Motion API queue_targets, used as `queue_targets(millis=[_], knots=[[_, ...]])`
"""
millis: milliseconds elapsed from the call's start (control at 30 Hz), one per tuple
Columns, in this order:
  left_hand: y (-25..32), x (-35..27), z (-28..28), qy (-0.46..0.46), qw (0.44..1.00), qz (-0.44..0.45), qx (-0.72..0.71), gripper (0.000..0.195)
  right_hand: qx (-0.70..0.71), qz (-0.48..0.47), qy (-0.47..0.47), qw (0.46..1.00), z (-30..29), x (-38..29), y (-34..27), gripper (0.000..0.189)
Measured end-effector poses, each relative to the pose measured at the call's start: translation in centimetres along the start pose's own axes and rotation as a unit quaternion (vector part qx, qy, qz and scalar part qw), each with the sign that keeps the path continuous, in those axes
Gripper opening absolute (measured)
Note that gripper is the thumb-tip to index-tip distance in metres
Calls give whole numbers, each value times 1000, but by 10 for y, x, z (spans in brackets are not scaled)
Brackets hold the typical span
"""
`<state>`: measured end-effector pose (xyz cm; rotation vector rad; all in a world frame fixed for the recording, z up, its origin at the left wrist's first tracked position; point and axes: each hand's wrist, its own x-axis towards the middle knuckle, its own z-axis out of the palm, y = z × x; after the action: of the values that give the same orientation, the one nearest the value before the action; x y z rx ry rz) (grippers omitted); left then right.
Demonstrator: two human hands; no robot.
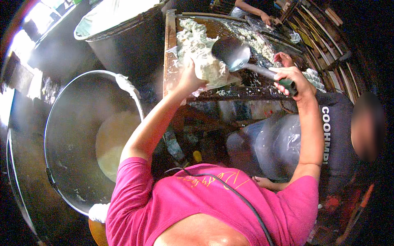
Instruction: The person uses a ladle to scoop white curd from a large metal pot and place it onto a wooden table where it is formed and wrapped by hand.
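My right hand (292, 80) grips the green handle of a metal ladle (232, 54). The round bowl of the ladle is over a lumpy white dough-like mass (201, 49) on a wooden worktable (170, 43). At the near left edge of this mass, my left hand (190, 77) has its thumb spread from the fingers and touches the mass. Steam blurs its fingertips. Below the mass lies a thin pale sheet (229, 81), partly covered.
Left of me stands a large steaming metal pot (74, 123) holding pale liquid (109, 166). White cloth (126, 84) wraps part of its rim. A covered vessel (120, 15) is behind it. A co-worker in a dark shirt (335, 132) sits right; another person's arm (254, 9) reaches in at the far side.
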<state>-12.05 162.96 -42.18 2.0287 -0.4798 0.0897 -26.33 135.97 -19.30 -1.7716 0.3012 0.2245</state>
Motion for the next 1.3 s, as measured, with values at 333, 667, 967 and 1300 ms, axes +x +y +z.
queue_targets(millis=[333,667,967,1300], knots=[[17,-161,-158,189,976,-78,-76,79,248,-99,-254,930,157,-13,6,56],[31,-540,-317,770,602,-211,18,39,191,372,-463,782,501,50,34,23],[28,-651,-236,800,337,-263,-420,27,-100,309,-436,839,748,162,259,13],[24,-664,-254,811,303,-270,-421,32,-93,211,-347,909,834,187,455,6]])
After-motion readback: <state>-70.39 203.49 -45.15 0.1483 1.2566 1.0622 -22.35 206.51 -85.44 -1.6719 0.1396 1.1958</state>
